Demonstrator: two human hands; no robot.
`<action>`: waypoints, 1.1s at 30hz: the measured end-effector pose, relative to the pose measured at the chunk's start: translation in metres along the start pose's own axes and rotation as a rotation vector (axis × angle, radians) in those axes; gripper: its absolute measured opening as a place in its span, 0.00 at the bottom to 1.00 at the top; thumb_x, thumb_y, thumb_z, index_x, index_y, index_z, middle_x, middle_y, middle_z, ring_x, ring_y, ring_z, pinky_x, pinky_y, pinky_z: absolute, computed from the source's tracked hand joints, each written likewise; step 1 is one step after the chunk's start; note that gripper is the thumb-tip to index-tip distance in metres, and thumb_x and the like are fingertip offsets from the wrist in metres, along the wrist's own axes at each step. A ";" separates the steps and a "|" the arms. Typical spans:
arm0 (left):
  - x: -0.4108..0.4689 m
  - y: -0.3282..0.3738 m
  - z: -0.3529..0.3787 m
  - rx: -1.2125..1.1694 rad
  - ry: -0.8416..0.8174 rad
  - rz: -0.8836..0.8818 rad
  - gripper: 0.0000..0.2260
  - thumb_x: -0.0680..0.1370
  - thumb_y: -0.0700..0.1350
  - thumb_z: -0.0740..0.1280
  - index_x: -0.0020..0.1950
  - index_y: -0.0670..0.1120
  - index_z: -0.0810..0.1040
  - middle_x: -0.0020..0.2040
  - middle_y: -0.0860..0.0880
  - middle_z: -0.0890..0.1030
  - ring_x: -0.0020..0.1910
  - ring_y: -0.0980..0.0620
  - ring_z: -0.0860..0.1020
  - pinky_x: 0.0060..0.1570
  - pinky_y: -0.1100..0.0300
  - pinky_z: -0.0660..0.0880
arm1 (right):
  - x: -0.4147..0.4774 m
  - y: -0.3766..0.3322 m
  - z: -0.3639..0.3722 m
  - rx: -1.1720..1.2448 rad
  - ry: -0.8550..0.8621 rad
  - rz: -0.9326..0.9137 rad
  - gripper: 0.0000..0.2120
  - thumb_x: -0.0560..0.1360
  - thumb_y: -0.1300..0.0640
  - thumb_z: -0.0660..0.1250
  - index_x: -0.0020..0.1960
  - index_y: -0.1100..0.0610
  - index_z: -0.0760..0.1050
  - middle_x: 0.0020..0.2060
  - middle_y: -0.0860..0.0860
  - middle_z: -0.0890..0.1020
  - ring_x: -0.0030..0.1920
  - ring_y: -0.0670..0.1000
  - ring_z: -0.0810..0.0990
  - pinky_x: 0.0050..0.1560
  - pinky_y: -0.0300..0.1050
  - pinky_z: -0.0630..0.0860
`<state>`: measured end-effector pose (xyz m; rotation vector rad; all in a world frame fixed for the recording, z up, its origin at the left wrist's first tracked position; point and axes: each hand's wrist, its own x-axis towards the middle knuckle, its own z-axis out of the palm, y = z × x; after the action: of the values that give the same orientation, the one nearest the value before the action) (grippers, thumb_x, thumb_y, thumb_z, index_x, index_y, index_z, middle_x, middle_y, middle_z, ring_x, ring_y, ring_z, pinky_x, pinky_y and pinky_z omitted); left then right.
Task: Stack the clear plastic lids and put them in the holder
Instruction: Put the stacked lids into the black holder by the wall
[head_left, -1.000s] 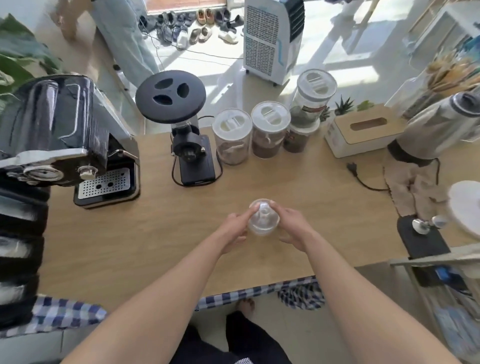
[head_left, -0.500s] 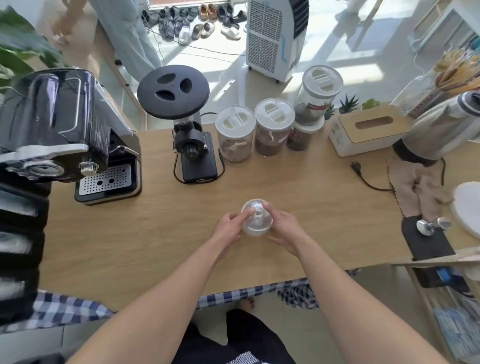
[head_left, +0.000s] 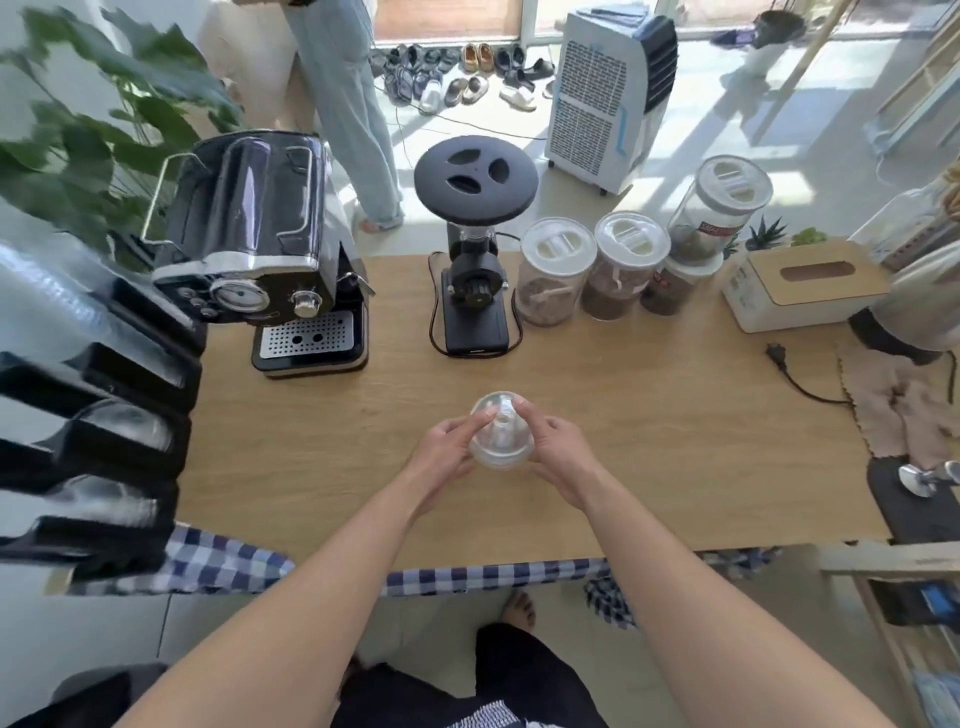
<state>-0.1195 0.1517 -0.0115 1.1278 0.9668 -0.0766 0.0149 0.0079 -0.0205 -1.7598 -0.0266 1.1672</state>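
While hovering above wooden tabletop (head_left: 649, 415), left hand (head_left: 447, 452) and right hand (head_left: 558, 454) are gripping stack of clear domed lids (head_left: 500, 434) between them, near front of coffee grinder (head_left: 475, 291).

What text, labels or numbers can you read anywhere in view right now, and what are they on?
None can be read for certain.
Red label on the tall jar: print too blurred.
Red label on the small jar: too blurred.
Gauge on the espresso machine: markings too small.
Clear lids: no print visible.
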 end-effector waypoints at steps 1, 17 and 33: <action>-0.008 0.001 -0.013 -0.003 0.000 0.011 0.33 0.76 0.65 0.79 0.72 0.46 0.78 0.65 0.47 0.85 0.65 0.48 0.84 0.74 0.47 0.77 | -0.004 -0.002 0.013 -0.008 -0.005 -0.008 0.51 0.62 0.16 0.75 0.68 0.54 0.83 0.50 0.46 0.88 0.49 0.47 0.85 0.56 0.51 0.82; -0.132 0.032 -0.259 0.186 -0.018 0.115 0.46 0.72 0.71 0.80 0.77 0.41 0.73 0.70 0.46 0.81 0.67 0.50 0.82 0.73 0.49 0.79 | -0.092 -0.050 0.238 -0.129 -0.216 -0.071 0.52 0.67 0.18 0.73 0.77 0.54 0.77 0.69 0.52 0.85 0.65 0.55 0.87 0.72 0.55 0.82; -0.241 0.084 -0.449 0.335 0.071 0.236 0.41 0.71 0.74 0.79 0.69 0.44 0.80 0.63 0.46 0.88 0.61 0.51 0.89 0.69 0.49 0.81 | -0.153 -0.119 0.420 -0.267 -0.379 -0.245 0.40 0.78 0.23 0.67 0.75 0.53 0.81 0.61 0.52 0.90 0.60 0.52 0.90 0.71 0.52 0.82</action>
<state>-0.4989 0.4478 0.1761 1.5556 0.8968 -0.0073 -0.3105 0.2899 0.1493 -1.6766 -0.6324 1.3426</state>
